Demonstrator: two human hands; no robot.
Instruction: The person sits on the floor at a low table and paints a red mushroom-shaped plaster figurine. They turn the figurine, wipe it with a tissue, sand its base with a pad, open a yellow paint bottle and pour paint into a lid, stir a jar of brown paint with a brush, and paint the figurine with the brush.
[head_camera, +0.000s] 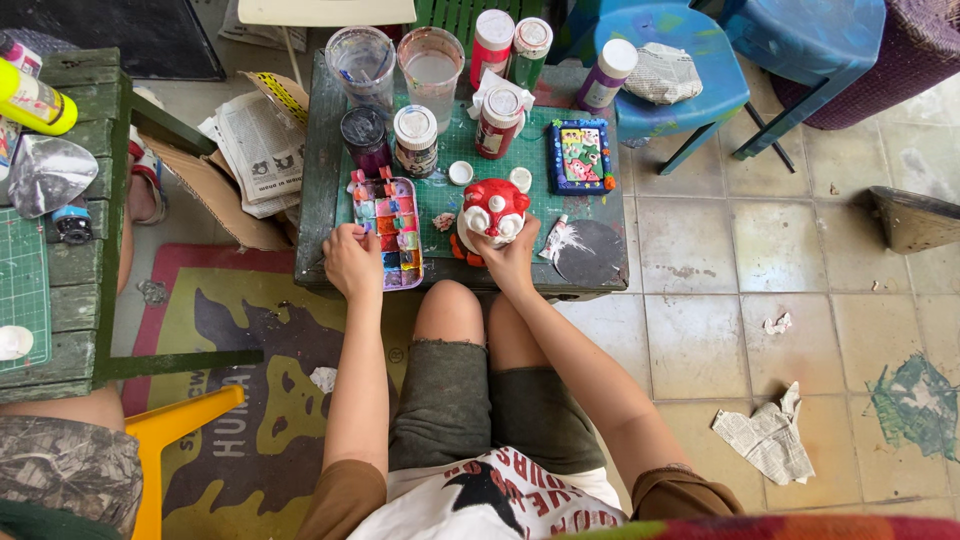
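The right hand (512, 255) is closed round the base of a red-and-white figurine (491, 215), holding it upright on the green mat (450, 195) of a small dark table (318, 190). The left hand (351, 258) is curled into a loose fist at the table's near edge, just beside a paint palette (389, 231) of many small colour wells; whether it pinches a brush I cannot tell. The figurine stands near the table's front edge, between the palette and a dark round disc (591, 252). Behind it lie two white caps (460, 173) and a row of paint jars (415, 140), with two clear cups (432, 62) and taller bottles (492, 45) at the far edge. A small painted blue frame (581, 155) lies to the right on the mat. A blue chair (690, 85) stands beyond the table, newspaper (262, 145) lies to its left, and a crumpled scrap (768, 437) rests on the tiled floor
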